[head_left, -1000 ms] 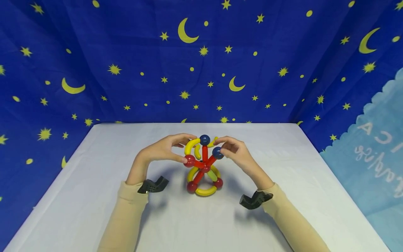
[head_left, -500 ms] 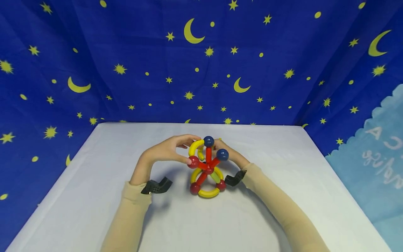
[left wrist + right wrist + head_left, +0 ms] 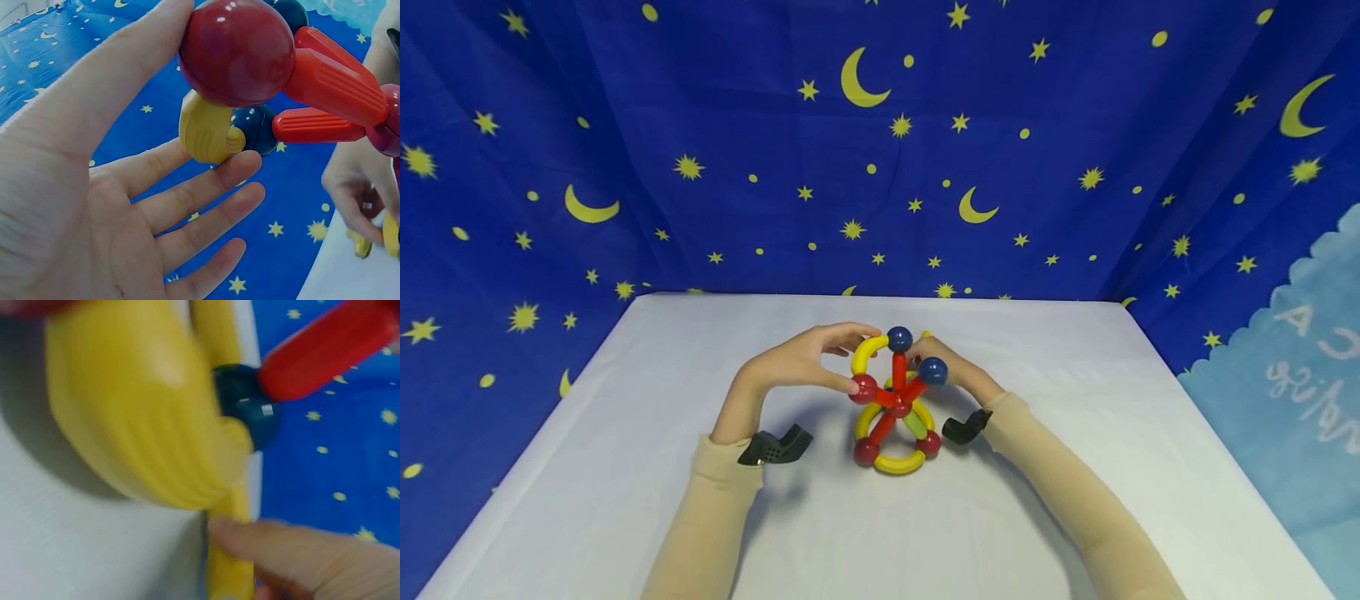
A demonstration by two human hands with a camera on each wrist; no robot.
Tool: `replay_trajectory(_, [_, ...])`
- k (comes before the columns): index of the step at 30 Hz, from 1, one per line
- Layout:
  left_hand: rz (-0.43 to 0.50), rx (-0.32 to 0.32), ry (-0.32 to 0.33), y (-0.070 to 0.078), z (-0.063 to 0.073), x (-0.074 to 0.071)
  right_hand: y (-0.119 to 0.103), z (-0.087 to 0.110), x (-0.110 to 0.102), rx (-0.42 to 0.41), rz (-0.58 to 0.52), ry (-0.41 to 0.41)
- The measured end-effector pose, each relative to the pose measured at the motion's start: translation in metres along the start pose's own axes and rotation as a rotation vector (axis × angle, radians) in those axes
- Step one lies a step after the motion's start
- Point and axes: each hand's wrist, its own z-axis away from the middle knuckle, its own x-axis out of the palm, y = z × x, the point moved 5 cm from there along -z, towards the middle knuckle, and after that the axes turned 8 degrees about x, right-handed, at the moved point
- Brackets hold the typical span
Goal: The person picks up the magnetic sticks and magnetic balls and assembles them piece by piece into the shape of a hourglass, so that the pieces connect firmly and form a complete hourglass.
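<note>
A ball-and-rod magnetic model (image 3: pixel 900 407) stands on the table, with red and blue balls, red straight rods, a green rod and yellow curved rods. My left hand (image 3: pixel 797 357) holds its upper left side. In the left wrist view the thumb presses a red ball (image 3: pixel 237 53) and the index finger lies against a yellow curved rod (image 3: pixel 206 128); the other fingers are spread. Behind the model, my right hand (image 3: pixel 951 362) is partly hidden by a blue ball (image 3: pixel 933 371). It pinches a yellow curved rod (image 3: pixel 228 569), close to a dark blue ball (image 3: pixel 247 403) at the back.
White cloth covers the table (image 3: pixel 700 333). A blue curtain (image 3: pixel 737 125) with yellow stars and moons rises at the back and sides. Light blue fabric (image 3: pixel 1300 400) with white lettering hangs at the right. Dark wrist cameras (image 3: pixel 775 446) jut out at both cuffs.
My right hand has left the front blue ball and reached behind the model. A yellow curved rod at the back has shifted lower. The left hand keeps its hold.
</note>
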Motion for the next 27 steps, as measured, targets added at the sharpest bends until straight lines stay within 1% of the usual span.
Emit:
replay_trajectory(2, [-0.007,-0.002,-0.002,0.001,0.0,0.0,0.003,0.009,-0.009,-0.004,0.002,0.048])
replay_trajectory(4, [-0.012,-0.002,-0.003,0.002,0.0,-0.001,0.006,0.018,-0.018,0.034,-0.065,0.094])
replay_trajectory(5, [-0.017,-0.003,-0.003,0.002,0.0,-0.001,0.007,0.023,-0.023,0.068,-0.11,0.118])
replay_trajectory(7, [-0.015,-0.005,-0.004,0.002,0.0,-0.001,0.01,0.032,-0.031,0.168,-0.216,0.153])
replay_trajectory(9, [-0.015,-0.005,-0.003,0.003,0.0,-0.001,0.01,0.041,-0.038,0.252,-0.345,0.179])
replay_trajectory(11, [-0.012,-0.003,0.0,0.002,0.0,-0.001,0.007,0.05,-0.044,0.319,-0.463,0.191])
replay_trajectory(13, [-0.01,-0.005,0.003,0.001,0.001,0.0,0.002,0.056,-0.048,0.358,-0.571,0.2])
replay_trajectory(17, [-0.009,-0.01,0.002,0.0,0.001,-0.001,-0.015,0.064,-0.056,0.357,-0.713,0.229])
replay_trajectory(20, [-0.011,-0.015,-0.003,0.001,0.001,0.0,-0.029,0.071,-0.059,0.345,-0.779,0.265])
replay_trajectory(23, [-0.01,-0.021,-0.004,0.0,0.0,0.0,-0.042,0.078,-0.062,0.331,-0.815,0.308])
replay_trajectory(27, [-0.006,-0.023,0.001,0.0,0.0,0.0,-0.057,0.085,-0.064,0.306,-0.794,0.389])
